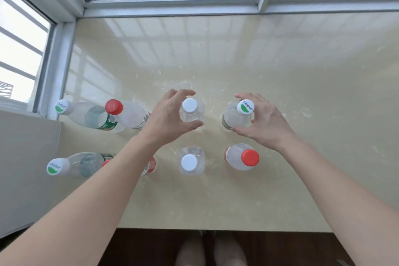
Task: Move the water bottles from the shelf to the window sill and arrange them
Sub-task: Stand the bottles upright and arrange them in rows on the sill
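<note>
Bottles in two rows of four on window sill [280, 97]: green-logo caps [61, 106] [54, 166] far left, then red caps [113, 106] [151, 165]. Left hand [170, 116] open, curled around plain white-capped bottle [189, 106], touching or not unclear. Matching bottle [189, 162] nearer. Right hand [262, 123] open around green-logo bottle [245, 106], red-capped bottle [250, 157] below.

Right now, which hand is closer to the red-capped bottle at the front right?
The right hand. It sits just behind the red-capped bottle, curled around a green-and-white-capped bottle. The left hand is farther left, around a white-capped bottle.
</note>
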{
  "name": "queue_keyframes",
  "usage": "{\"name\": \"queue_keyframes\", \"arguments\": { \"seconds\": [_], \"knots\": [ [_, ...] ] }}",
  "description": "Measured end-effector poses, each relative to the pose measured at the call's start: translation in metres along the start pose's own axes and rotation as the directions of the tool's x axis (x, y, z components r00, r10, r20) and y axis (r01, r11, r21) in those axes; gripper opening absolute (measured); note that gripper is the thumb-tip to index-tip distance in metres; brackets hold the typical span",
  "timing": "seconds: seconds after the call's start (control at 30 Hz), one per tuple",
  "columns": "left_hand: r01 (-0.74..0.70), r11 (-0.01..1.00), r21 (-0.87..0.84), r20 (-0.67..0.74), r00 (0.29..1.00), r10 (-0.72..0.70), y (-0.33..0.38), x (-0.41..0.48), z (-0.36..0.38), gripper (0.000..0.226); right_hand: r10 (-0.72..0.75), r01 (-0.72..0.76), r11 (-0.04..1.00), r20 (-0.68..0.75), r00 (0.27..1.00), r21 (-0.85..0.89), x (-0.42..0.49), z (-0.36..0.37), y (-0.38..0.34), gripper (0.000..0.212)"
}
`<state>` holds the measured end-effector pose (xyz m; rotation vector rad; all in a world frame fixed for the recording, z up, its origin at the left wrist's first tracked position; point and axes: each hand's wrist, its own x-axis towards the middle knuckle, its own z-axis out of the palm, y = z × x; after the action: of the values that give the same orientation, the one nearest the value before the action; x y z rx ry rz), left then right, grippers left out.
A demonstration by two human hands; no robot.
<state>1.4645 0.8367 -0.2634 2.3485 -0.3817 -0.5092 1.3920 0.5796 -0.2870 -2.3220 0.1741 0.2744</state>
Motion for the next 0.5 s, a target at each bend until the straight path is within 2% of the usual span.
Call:
{"name": "queue_keyframes", "arguments": {
  "seconds": [0.13, 0.33, 0.5],
  "knots": [
    [0.002, 0.995, -0.1, 0.08, 0.997, 0.006, -0.0039, 0.0016, -0.0064, 0.079, 0.0, 0.0, 1.0, 0.017, 1.0, 0.007, 0.0013, -0.0012, -0.0001, 0.07],
    [0.088, 0.991, -0.103, -0.041, 0.995, -0.092, -0.0005, 0.0005, -0.0016, 0.068, -0.023, 0.023, 1.0, 0.001, 1.0, 0.006, 0.0018, -0.0036, -0.0025, 0.068],
    [0.046, 0.996, -0.075, 0.102, 0.994, -0.038, -0.0034, 0.0047, -0.0108, 0.06, -0.025, 0.025, 1.0, 0.001, 1.0, -0.01, 0.0026, -0.0023, -0.0028, 0.065]
  ]
}}
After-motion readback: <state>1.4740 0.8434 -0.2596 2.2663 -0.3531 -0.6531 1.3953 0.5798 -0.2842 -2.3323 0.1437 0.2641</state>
